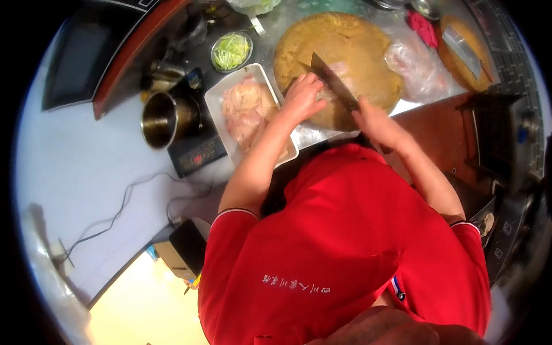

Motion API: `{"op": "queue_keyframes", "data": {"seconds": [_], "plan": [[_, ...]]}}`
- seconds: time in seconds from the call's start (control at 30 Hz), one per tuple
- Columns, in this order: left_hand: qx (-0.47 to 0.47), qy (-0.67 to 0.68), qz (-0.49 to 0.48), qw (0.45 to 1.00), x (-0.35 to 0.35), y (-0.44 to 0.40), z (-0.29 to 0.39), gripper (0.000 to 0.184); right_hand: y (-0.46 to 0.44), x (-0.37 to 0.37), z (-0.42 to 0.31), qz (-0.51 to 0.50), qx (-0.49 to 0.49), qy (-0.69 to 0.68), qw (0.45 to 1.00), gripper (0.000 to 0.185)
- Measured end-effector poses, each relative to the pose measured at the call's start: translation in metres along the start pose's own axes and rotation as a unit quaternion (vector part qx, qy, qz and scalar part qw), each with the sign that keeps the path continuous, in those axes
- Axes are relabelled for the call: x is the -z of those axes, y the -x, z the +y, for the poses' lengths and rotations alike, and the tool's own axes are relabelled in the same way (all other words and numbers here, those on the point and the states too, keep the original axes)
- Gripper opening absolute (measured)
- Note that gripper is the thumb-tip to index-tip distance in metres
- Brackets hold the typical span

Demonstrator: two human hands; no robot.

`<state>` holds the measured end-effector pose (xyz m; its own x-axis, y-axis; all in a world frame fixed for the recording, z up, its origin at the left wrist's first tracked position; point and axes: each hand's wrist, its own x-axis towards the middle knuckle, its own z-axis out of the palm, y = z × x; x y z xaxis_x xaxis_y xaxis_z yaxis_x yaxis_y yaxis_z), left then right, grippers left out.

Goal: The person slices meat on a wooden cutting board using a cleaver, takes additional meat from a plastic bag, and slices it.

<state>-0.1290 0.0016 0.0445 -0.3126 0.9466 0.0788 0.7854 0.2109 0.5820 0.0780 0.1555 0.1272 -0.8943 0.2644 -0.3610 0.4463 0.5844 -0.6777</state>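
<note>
Head view: cleaver held over the chopping block

The cleaver (333,81) is gripped by the right hand (376,122), which is closed around its handle at the near right part of the chopping block (339,39). The blade is slanted across the block, close beside the left hand (303,99), probably so that its line can be guided by the fingers. That hand is set on the near left part of the block with its fingers bent, as if something were being steadied; its underside is hidden, so whether anything is gripped cannot be told.

A white tub (214,106) of raw meat (246,100) is placed just left of the block on the worktop (264,56), presumably so that it can be reached easily. Beyond the tub, left of the block, shredded vegetable (230,50) is kept apart in a bowl (249,59), likely to be held clear of the meat.

Right of the block, a plastic bag (418,72) is laid close against it; farther right, a second knife (463,52) is rested on a smaller board (452,63).
</note>
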Motion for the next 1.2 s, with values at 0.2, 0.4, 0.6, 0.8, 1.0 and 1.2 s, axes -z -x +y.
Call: {"op": "queue_keyframes", "data": {"seconds": [0.2,0.4,0.6,0.8,1.0,1.2], "plan": [[0.032,-0.106,0.076,0.991,-0.011,-0.003,0.006,0.033,0.030,0.008,0.012,-0.013,-0.025,0.003,1.000,0.029],[0.127,-0.040,0.197,0.971,-0.023,-0.021,-0.030,0.024,0.101,0.035,0.063,-0.067,-0.195,-0.308,0.929,0.031],[0.115,0.032,0.190,0.974,-0.046,-0.048,-0.002,0.034,0.103,0.010,0.099,0.051,-0.269,-0.452,0.849,0.033],[0.039,-0.018,0.166,0.985,-0.063,-0.052,0.039,0.059,0.040,-0.016,0.074,0.050,-0.226,-0.463,0.855,0.024],[0.104,0.017,0.240,0.965,-0.071,-0.041,0.051,0.053,0.005,-0.042,0.035,-0.022,-0.195,-0.445,0.874,0.024],[0.157,0.028,0.388,0.908,-0.031,0.011,0.036,0.050,-0.006,-0.042,-0.022,-0.122,-0.123,-0.365,0.915,0.023]]}}
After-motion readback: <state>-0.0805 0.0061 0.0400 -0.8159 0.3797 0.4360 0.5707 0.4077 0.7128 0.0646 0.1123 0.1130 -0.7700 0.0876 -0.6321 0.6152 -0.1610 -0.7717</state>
